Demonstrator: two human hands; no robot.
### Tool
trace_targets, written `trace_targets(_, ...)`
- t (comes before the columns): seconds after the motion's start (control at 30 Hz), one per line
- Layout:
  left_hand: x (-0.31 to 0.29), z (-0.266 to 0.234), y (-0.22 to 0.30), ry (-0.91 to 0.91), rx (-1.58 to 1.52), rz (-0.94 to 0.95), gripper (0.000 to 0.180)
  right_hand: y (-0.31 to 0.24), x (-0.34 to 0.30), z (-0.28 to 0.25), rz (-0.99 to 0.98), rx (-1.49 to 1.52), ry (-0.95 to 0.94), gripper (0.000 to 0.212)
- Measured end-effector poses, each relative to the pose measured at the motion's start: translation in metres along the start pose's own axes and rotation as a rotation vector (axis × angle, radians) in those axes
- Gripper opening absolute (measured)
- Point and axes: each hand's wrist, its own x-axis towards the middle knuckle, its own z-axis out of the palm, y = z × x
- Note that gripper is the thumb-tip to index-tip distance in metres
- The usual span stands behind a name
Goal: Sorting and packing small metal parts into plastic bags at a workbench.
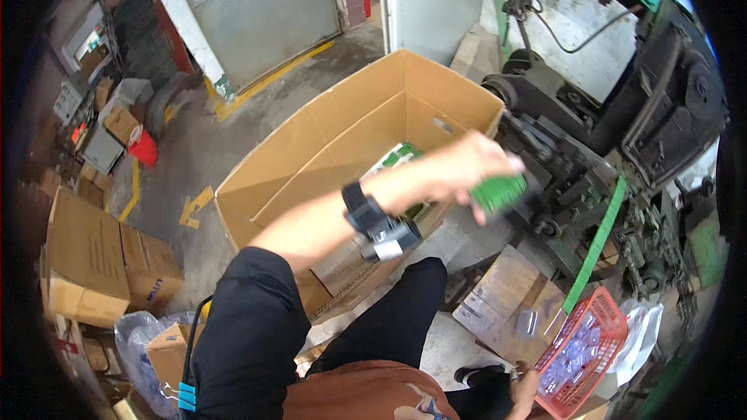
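My left hand (465,167) reaches out to the right, over the corner of a big open cardboard box (327,136). It is closed on a small green bundle (499,193), held close to the dark machine (622,140). A black device is strapped to that wrist (379,225). My right hand (524,393) shows only partly at the lower edge, beside a red plastic basket (603,325) filled with small clear pieces. Whether it holds anything is hidden. A green and white pack (397,157) lies inside the box.
A long green strip (597,241) runs from the machine down toward the basket. A wooden board (502,295) lies by my legs. Closed cardboard boxes (93,257) are stacked at the left, with a red bucket (143,148) farther back on the concrete floor.
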Motion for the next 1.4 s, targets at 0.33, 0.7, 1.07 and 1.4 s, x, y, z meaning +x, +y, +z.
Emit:
trace_targets(0.33,0.021,-0.243,-0.216,0.652,0.287,-0.172,0.032,-0.050,0.039,0.038,0.022,0.046,-0.304,0.030)
trace_targets(0.7,-0.038,-0.229,-0.438,0.813,0.569,-0.517,0.021,-0.031,0.011,0.045,0.040,-0.158,-0.382,0.031)
trace_targets(1.07,-0.026,-0.286,-0.527,0.631,0.902,-0.493,0.051,-0.040,-0.032,0.067,0.120,-0.131,-0.302,0.022)
trace_targets(1.4,0.018,-0.240,-0.560,0.466,0.886,-0.356,0.041,-0.029,-0.097,0.080,0.351,-0.044,-0.461,0.028)
